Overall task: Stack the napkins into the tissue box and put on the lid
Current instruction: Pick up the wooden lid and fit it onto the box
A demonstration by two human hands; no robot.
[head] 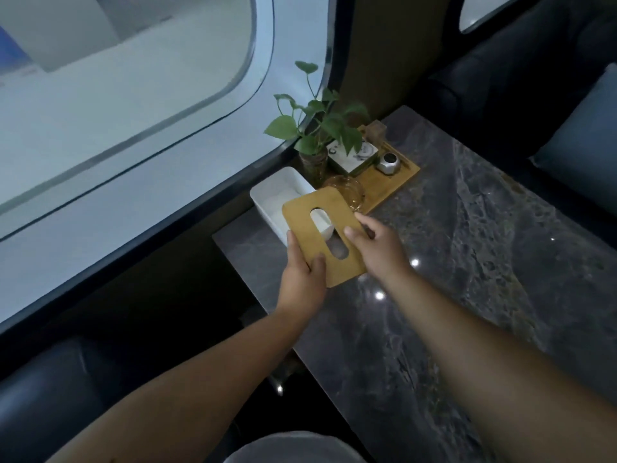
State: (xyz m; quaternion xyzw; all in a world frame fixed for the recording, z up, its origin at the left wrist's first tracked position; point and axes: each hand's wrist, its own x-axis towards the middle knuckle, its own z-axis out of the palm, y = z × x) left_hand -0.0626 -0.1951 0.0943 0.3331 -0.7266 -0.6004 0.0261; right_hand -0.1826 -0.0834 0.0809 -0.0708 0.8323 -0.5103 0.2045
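Note:
A white tissue box (267, 192) stands open at the table's far left corner, with white napkins (280, 203) inside. A wooden lid (310, 208) with an oval slot hovers tilted over the box's near end, covering part of it. My left hand (302, 275) grips the lid's near left edge, thumb on top. My right hand (375, 245) holds the lid's right edge with thumb and fingers.
The grey marble table (467, 248) stretches right. Behind the box stand a potted plant (315, 135), a glass ashtray (347, 192) and a wooden tray (390, 182) with a small silver object (388, 163) and a coaster. Dark sofas flank the table; a curved window lies left.

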